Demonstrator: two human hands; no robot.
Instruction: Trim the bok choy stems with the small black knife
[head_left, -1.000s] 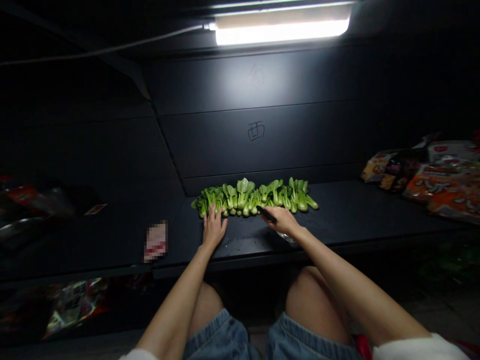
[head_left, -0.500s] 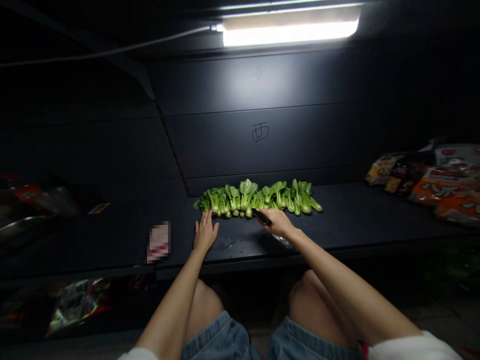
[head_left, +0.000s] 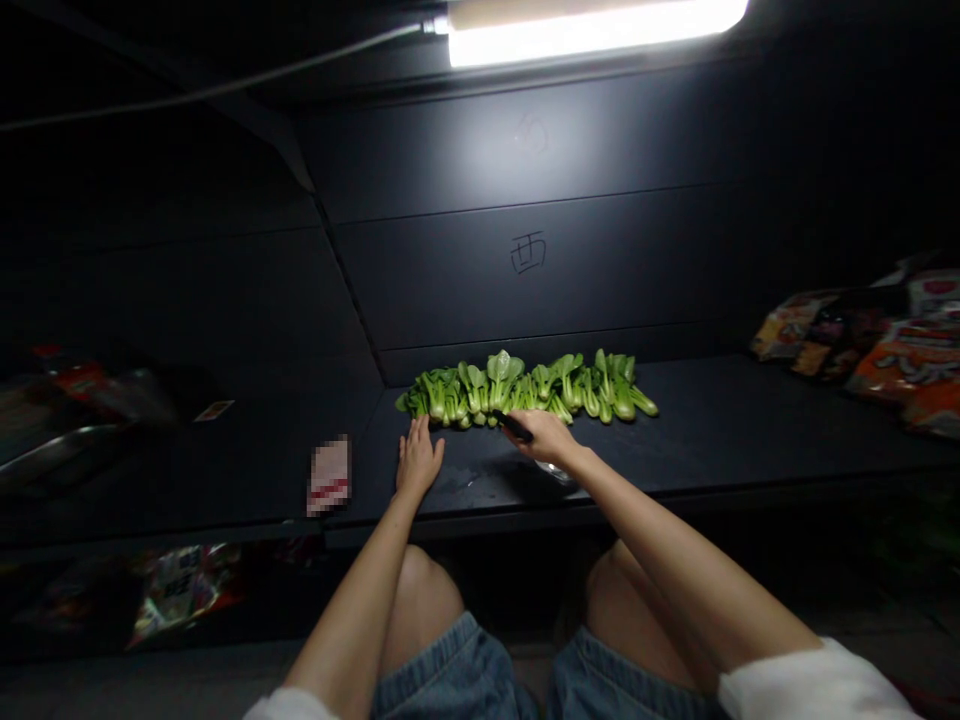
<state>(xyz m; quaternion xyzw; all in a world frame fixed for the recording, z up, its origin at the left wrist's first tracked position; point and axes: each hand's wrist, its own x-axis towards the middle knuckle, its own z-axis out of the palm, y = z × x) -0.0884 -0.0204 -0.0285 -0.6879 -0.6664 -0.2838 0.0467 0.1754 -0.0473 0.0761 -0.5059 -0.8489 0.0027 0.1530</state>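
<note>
A row of green bok choy [head_left: 504, 382] lies along the back of the dark shelf, leaves toward the back panel and pale bases toward me. My left hand [head_left: 418, 462] is open, palm down, its fingertips at the bases near the row's left end. My right hand [head_left: 547, 436] is closed around a spray bottle [head_left: 514, 428] in front of the row's middle. The bottle's black head points left toward the bok choy. Its clear body shows below my hand, mostly hidden by it.
Snack bags [head_left: 900, 360] are piled on the shelf at the right. A blurred pink-and-white packet [head_left: 330, 474] and a small card [head_left: 214, 410] lie to the left. More bags [head_left: 180, 590] sit on a lower level. A lit tube lamp [head_left: 592, 35] hangs above.
The view has shifted slightly, with the shelf's contents sitting a little farther right. My right hand and the spray bottle have moved a little left along the bok choy. My left hand stays at the left end.
</note>
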